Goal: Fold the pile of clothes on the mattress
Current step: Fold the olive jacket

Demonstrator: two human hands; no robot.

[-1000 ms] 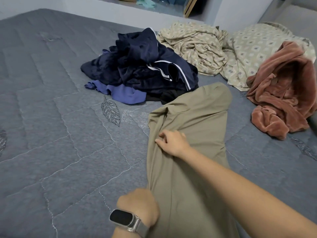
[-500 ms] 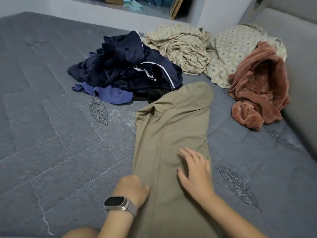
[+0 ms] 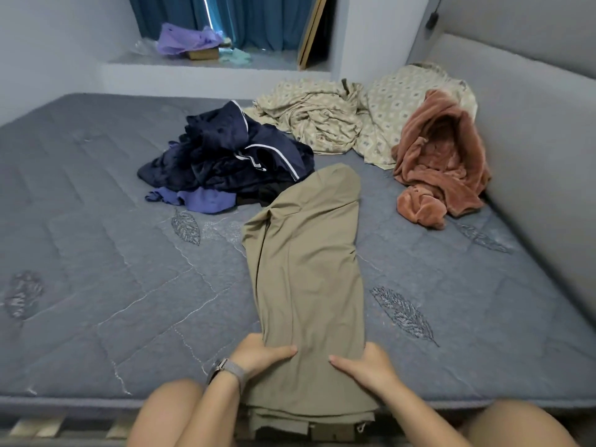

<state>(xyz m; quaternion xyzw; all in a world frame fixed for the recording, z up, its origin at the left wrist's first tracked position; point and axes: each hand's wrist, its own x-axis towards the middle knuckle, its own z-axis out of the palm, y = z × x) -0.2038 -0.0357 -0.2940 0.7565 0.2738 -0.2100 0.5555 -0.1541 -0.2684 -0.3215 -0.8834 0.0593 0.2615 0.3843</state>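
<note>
Both hands are down at the near edge of the mattress [image 3: 96, 301]. The left hand [image 3: 258, 351] and right hand [image 3: 367, 362] each grip a side of the khaki trousers [image 3: 306, 269], thumbs on top, fingers tucked under the cloth. The trousers lie lengthwise, waistband hanging off the near edge. Looks like thin, floppy fabric, so I'd hold the side seams and fold from there. Further back, mid-mattress, sits the navy clothes pile [image 3: 232, 156], still unfolded.
</note>
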